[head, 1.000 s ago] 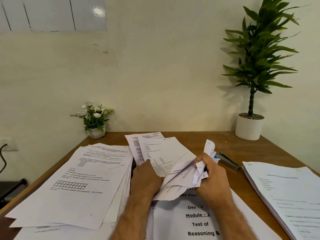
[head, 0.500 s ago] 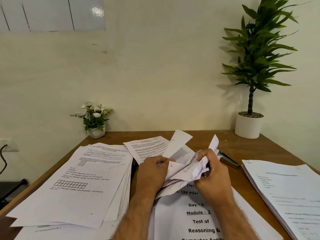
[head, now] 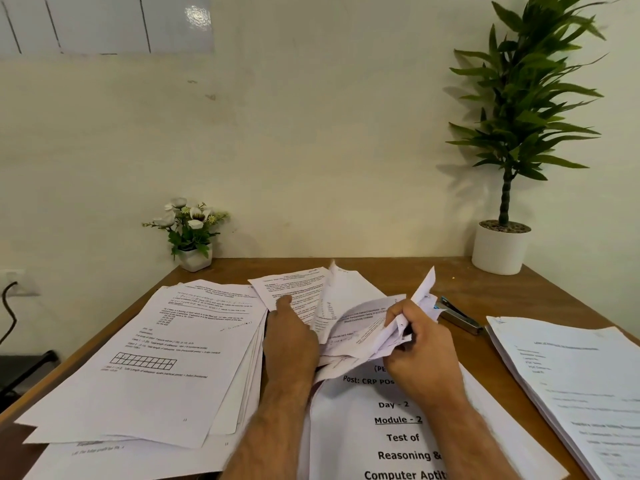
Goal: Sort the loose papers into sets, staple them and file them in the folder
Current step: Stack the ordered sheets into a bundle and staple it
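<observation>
papers (head: 360, 327) gripped, cover sheet (head: 398, 431) — "module - 2"

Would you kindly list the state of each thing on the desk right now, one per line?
left hand: gripping the bent sheets, thumb on top
right hand: fingers curled round the sheets' crumpled end
bent sheets: lifted, curled, held by both hands
left stack: lying flat, fanned
right stack: lying flat
cover page: flat under the hands
stapler: lying unused
</observation>
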Tool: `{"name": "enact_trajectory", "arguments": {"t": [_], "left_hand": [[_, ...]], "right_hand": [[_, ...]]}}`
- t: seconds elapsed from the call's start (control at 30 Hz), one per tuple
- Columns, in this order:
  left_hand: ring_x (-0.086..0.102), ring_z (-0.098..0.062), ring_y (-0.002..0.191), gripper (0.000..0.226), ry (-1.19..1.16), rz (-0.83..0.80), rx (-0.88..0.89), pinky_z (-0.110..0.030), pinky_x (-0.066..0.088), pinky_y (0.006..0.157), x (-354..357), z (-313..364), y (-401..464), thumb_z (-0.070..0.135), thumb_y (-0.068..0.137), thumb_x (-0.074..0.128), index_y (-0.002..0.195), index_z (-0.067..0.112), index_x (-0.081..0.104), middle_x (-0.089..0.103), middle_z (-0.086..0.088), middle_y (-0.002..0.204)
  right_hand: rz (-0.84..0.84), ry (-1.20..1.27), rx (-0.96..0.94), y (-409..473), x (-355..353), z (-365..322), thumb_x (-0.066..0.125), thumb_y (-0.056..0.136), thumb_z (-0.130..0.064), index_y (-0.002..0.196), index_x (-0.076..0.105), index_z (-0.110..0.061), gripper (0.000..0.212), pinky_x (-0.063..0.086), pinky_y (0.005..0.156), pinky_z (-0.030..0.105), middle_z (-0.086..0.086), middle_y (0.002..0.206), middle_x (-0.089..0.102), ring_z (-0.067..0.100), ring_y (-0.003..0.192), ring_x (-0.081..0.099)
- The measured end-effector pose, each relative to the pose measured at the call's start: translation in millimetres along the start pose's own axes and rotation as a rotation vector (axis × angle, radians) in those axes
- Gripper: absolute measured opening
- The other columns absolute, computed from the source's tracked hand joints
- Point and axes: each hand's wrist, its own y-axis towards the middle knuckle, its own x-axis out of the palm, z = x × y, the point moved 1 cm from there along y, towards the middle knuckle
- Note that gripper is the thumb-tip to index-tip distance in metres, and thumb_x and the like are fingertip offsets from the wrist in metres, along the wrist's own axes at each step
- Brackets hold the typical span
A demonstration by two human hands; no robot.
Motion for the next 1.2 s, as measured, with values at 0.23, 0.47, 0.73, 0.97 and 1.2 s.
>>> {"name": "enact_trajectory", "arguments": {"t": [0.23,0.47,0.73,0.97,1.2], "left_hand": [[0.062,-0.024,0.106,0.034,0.193,-0.001,0.029,-0.030,0.049,0.085,7.4,-10.2,4.4,0.036,0.088,0.074,0.113,0.013,0.070,0.066,-0.010,0.119],[0.057,-0.027,0.113,0.046,0.185,-0.097,-0.014,-0.033,0.044,0.084,16.5,-10.5,9.0,0.045,0.084,0.076,0.118,0.017,0.064,0.065,-0.007,0.123],[0.059,-0.025,0.094,0.040,0.091,-0.170,-0.124,-0.031,0.046,0.069,14.6,-9.8,18.3,0.036,0.088,0.072,0.118,0.010,0.069,0.062,-0.012,0.120],[0.070,-0.010,0.077,0.019,-0.473,0.182,-0.104,-0.013,0.052,0.053,-1.3,-0.4,8.2,0.010,0.092,0.069,0.102,0.026,0.073,0.076,0.002,0.102],[0.064,-0.005,0.090,0.022,-0.618,0.340,0.166,-0.006,0.047,0.056,-22.3,21.6,-5.6,0.018,0.101,0.059,0.120,0.027,0.054,0.063,0.014,0.099]], "right_hand": [[-0.011,-0.011,0.009,1.1,1.5,1.6,0.073,0.072,0.002,0.083,0.057,-0.033,0.040,0.056,0.053,0.035,-0.011,0.072,0.068,0.009,0.069,0.065],[-0.015,-0.007,0.014,0.9,2.1,2.6,0.072,0.071,0.000,0.086,0.058,-0.031,0.037,0.057,0.056,0.033,-0.015,0.074,0.068,0.005,0.072,0.065],[-0.038,0.000,0.023,0.7,2.8,3.2,0.076,0.074,-0.004,0.087,0.059,-0.031,0.035,0.060,0.061,0.032,-0.017,0.081,0.070,0.002,0.078,0.067],[-0.029,0.005,0.013,1.3,2.8,2.5,0.072,0.073,0.001,0.087,0.058,-0.030,0.037,0.058,0.060,0.026,-0.018,0.083,0.070,0.000,0.079,0.066],[-0.039,0.020,0.012,-1.2,5.1,-8.1,0.063,0.082,-0.001,0.112,0.042,-0.048,0.060,0.054,0.059,0.017,-0.009,0.100,0.068,0.008,0.078,0.063]]}}
